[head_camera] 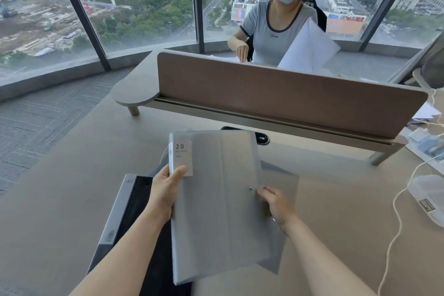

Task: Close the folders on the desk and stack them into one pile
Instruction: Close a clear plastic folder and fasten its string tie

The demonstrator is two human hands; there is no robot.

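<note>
Grey translucent folder (216,199), closed, held above bench (72,199) at lower centre of frame. Left hand (165,190) grips its spine edge, thumb on label. Right hand (276,204) pinches right edge. Black folder (134,211) lies beneath, lower left.

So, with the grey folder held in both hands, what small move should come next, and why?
Probably lower the grey folder onto the black folder at the left. It looks closed already: the left hand grips its spine edge by the label and the right hand rests on its cover. Another grey sheet or folder shows beneath it, so that one may follow.
</note>
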